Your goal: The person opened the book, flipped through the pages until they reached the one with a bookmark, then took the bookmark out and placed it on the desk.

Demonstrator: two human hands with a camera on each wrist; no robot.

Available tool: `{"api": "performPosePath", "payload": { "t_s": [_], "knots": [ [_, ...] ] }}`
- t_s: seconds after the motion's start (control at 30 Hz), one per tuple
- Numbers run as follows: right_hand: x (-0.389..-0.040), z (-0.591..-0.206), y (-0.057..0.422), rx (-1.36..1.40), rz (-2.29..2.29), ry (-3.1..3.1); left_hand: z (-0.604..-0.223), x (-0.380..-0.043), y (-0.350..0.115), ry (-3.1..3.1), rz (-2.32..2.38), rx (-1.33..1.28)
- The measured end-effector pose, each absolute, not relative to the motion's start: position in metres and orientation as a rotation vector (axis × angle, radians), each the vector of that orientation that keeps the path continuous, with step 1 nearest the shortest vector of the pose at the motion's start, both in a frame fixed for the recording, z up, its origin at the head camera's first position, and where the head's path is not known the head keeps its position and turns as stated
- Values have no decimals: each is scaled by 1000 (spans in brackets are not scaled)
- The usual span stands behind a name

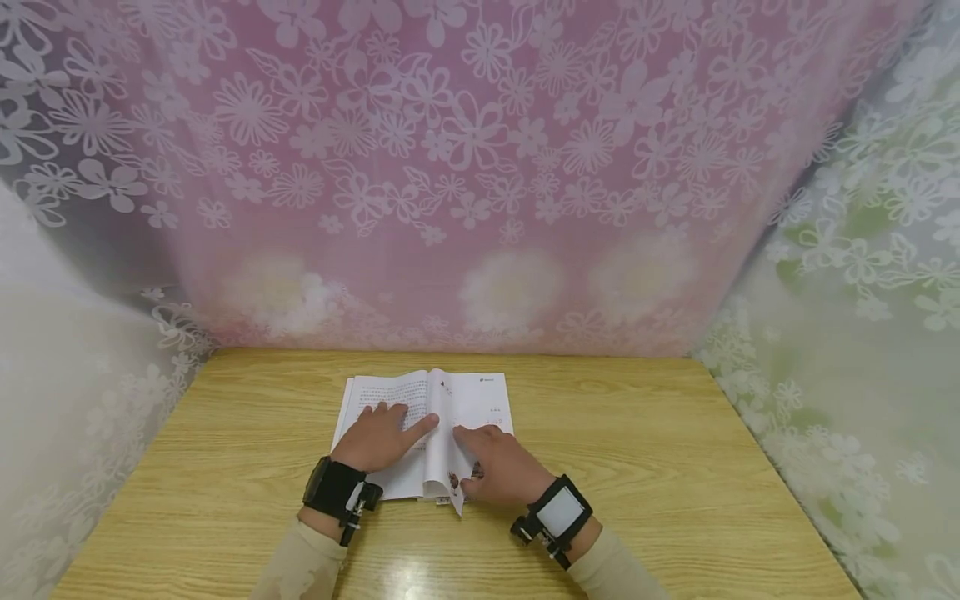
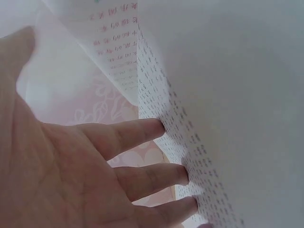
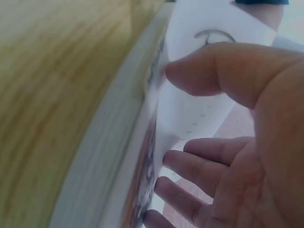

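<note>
An open book point(image 1: 487, 392) lies on the wooden table, with printed text on its left page. One leaf point(image 1: 438, 467) stands raised and curled near the spine. My left hand point(image 1: 381, 437) rests on the left page, fingers spread and thumb reaching toward the raised leaf. In the left wrist view, fingertips point(image 2: 180, 175) touch the lines of print. My right hand point(image 1: 510, 465) is over the right page. Its thumb point(image 3: 194, 71) touches a leaf near its edge in the right wrist view, and the extended fingers rest against the paper below it.
The wooden table point(image 1: 637, 433) surrounds the book. A pink flowered curtain point(image 1: 450, 208) hangs behind it, and pale flowered sheets point(image 1: 847, 400) stand along the sides. Each wrist wears a black strap point(image 1: 561, 510) with a small camera.
</note>
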State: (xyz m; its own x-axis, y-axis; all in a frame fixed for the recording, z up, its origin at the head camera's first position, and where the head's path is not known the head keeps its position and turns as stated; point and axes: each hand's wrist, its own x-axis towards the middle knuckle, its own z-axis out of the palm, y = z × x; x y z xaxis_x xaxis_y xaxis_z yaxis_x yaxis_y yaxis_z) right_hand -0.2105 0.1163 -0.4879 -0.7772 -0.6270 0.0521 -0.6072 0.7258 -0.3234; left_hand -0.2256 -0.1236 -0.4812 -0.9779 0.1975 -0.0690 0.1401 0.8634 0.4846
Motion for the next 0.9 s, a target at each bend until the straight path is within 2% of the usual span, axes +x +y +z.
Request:
{"api": "performPosePath", "payload": {
  "t_s": [0.23,0.53,0.77,0.9],
  "knots": [
    [-205,-489,112,-1032,-538,2853,-480,-224,-125,2909,752,252],
    [-211,-477,107,-590,-989,2817,-479,-225,-127,2939,710,285],
    [-204,-472,91,-691,-1293,2526,-479,-226,-132,2903,782,280],
    [-204,-468,85,-566,-1345,2609,-478,-226,-133,2899,800,283]
  ]
}}
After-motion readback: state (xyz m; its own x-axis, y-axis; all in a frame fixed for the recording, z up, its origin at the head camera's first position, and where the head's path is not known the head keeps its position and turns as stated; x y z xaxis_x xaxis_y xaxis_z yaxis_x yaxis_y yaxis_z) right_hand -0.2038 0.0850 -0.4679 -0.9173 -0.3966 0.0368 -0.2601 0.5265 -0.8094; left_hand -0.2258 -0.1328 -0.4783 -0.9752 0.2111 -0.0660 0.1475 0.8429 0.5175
